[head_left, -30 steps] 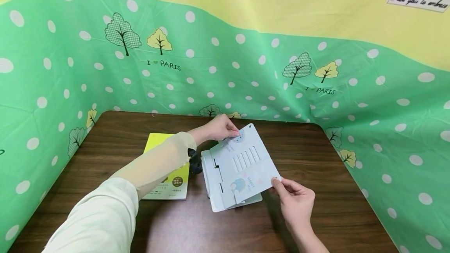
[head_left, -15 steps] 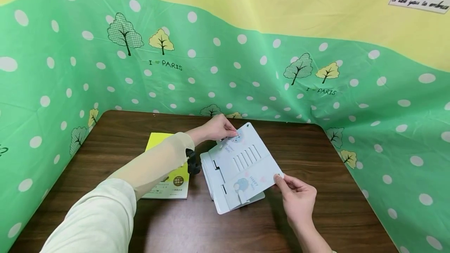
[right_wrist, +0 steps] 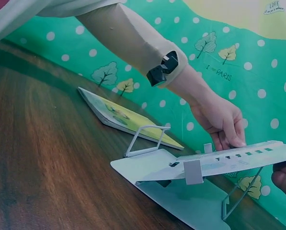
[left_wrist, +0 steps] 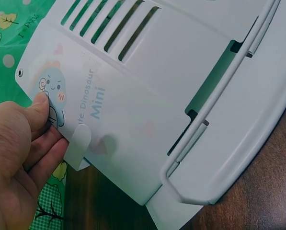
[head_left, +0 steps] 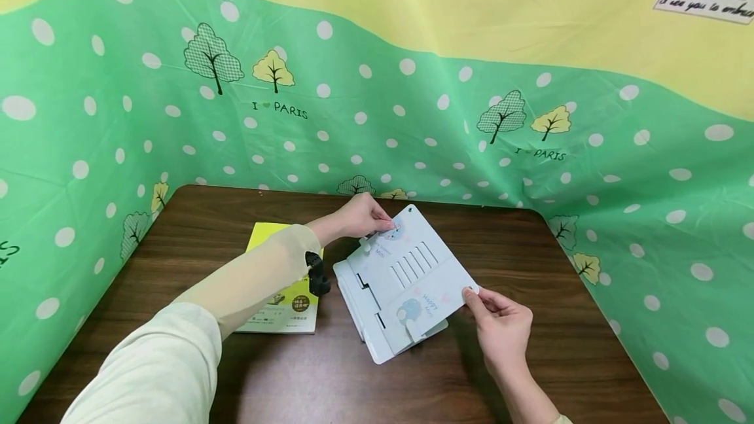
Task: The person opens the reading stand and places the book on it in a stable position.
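A white metal book stand (head_left: 385,283) with dinosaur prints and a row of slots is on the table, its back panel tilted up over the base plate (right_wrist: 181,206). My left hand (head_left: 360,216) pinches the panel's far edge, thumb on the dinosaur print, as the left wrist view shows. With thumb and fingers, my right hand (head_left: 505,331) grips the panel's right corner. A wire support (right_wrist: 243,188) runs between base and panel in the right wrist view. Another wire bar (left_wrist: 214,103) crosses the stand's lower part in the left wrist view. Small flat clips (right_wrist: 193,171) stick out from the panel.
A yellow-covered book (head_left: 300,316) lies left of the stand, partly under my left forearm in the head view. The dark wooden table (head_left: 330,385) is bordered by a green and yellow printed cloth (head_left: 353,142). A black camera mount (head_left: 317,273) sits on my left wrist.
The stand has turned slightly counterclockwise: its near end has shifted right and its far corner left. Both hands keep their grip, and the right one has moved a little up and right.
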The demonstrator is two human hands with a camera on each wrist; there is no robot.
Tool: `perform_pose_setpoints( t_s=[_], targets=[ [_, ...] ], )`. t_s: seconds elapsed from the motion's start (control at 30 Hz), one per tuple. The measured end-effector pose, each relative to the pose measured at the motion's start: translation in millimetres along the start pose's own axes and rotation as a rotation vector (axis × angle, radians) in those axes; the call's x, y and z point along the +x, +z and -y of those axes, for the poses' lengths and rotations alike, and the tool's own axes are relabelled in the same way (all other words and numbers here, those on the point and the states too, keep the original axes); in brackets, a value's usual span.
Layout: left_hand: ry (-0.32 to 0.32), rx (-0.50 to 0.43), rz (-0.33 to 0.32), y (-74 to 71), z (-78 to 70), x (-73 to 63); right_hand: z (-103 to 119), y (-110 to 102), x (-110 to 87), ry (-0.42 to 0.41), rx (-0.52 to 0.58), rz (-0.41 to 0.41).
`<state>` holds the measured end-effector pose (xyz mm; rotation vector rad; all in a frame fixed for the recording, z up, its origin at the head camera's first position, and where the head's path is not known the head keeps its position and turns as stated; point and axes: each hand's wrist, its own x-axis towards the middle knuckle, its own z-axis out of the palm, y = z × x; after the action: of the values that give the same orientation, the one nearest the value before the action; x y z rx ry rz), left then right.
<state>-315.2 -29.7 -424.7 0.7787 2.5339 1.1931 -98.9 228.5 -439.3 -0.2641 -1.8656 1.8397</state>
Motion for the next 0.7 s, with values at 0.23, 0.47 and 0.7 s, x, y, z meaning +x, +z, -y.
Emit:
perform_pose_setpoints(
  t_s=[0.23, 0.47, 0.7],
  targets=[
    [-0.011, -0.014, -0.02, -0.7, 3.6, -2.0, 0, 0, 5.0, 0.011, -0.028, 0.016],
    [-0.01, -0.004, -0.042, -1.5, 6.3, -4.8, 1, 1, 8.3, 0.019, -0.028, 0.022],
    [-0.012, -0.01, -0.064, -1.5, 9.5, -9.7, 0, 1, 13.1, 0.029, -0.001, 0.039]
  ],
)
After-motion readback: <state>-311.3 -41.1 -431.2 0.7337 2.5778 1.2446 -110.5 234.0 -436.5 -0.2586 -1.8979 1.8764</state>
